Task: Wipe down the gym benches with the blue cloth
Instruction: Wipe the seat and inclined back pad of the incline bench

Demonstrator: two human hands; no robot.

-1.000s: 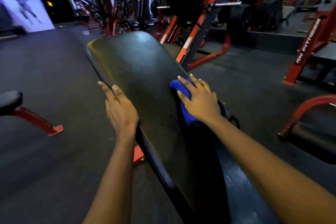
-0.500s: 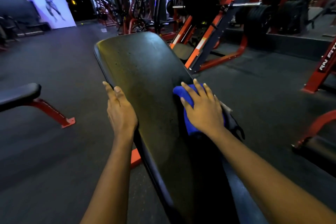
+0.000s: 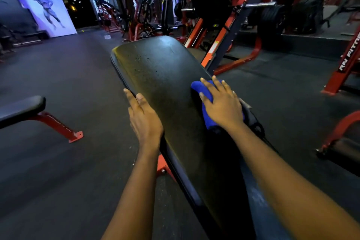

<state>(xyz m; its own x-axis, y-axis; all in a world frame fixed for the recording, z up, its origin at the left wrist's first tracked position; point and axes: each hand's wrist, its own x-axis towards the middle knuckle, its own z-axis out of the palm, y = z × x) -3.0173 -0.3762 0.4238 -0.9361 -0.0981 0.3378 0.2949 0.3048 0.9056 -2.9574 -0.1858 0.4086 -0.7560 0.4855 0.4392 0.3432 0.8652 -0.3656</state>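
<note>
Blue cloth (image 3: 206, 91) lies bunched at the right edge of the bench pad (image 3: 165, 68) under my flat, spread right hand (image 3: 224, 108), my left hand (image 3: 145, 121) resting straight-fingered on its left edge; its speckled far end and the neighbouring bench (image 3: 21, 107) look unwiped to me.

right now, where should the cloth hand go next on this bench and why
Probably sweep the right hand with the blue cloth away and leftward across the far part of the bench pad. The cloth sits at the pad's right edge, the far surface shows specks, and the left hand rests on the left edge.
</note>
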